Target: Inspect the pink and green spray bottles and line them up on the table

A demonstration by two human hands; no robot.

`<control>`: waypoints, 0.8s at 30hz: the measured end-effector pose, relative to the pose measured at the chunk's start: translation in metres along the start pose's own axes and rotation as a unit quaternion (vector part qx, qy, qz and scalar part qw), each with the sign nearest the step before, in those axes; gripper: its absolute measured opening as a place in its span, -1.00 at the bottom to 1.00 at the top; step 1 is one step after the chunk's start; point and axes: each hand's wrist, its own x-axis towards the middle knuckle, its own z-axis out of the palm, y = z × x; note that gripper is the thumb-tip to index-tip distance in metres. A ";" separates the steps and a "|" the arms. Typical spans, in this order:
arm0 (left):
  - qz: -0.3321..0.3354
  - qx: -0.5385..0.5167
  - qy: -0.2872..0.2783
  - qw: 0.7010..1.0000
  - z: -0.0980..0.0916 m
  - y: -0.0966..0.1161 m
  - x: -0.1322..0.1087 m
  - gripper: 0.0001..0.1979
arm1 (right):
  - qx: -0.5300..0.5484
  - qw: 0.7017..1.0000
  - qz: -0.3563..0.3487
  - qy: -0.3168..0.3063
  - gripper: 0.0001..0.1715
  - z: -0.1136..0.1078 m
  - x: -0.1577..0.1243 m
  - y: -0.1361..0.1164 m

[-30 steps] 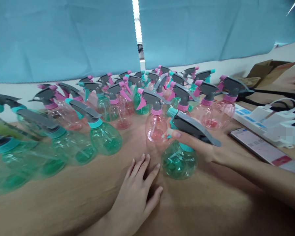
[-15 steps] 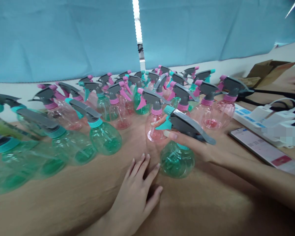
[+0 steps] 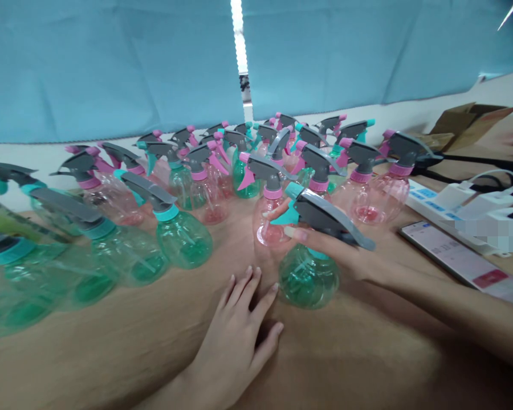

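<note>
The held bottle is glossy clear plastic; the surface looks wood-like, smooth (the curtain, matt cloth).

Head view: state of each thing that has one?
Green spray bottle: held, spray head fitted
Right hand: closed on that bottle
Left hand: open, palm down on table
Nearest pink spray bottle: upright
Phone: face up, screen lit
Power strip: plugs inserted
Cardboard box: open

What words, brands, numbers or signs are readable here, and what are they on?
Nothing reads clearly enough to quote.
Phone: faint digits on the screen, too blurred to read.
Power strip: blue labels, too small and blurred.
Spray bottles: no lettering that I can make out.
</note>
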 end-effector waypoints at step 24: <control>-0.002 -0.001 0.003 1.000 0.000 0.000 -0.001 -0.55 | -0.011 1.000 -0.007 0.001 -0.79 -0.002 0.001 0.001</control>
